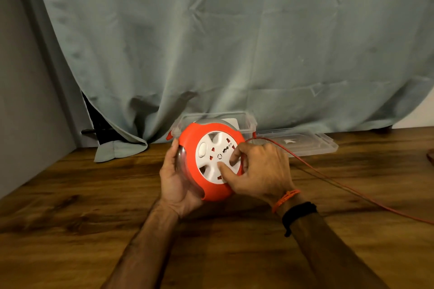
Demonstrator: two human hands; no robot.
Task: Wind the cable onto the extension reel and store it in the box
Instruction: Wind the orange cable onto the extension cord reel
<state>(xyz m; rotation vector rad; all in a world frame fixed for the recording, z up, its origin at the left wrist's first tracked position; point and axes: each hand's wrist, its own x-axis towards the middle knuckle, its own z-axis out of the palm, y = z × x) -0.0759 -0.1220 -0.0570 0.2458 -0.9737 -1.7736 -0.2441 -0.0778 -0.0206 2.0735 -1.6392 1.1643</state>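
An orange extension reel (191, 142) with a white socket face is held tilted above the wooden table (94, 195). My left hand (175, 180) grips its left side and underside. My right hand (258, 171) lies on the white face, with thumb and fingers curled into the recesses of the white hub. The orange cable (328, 178) leaves the reel's right side and trails across the table to the right edge of view. A clear plastic box (244, 119) stands open just behind the reel.
The box's clear lid (303, 144) lies flat to the right of the box. A grey-green curtain (211, 42) hangs behind the table and bunches on it at the left. A dark object (431, 156) shows at the far right edge.
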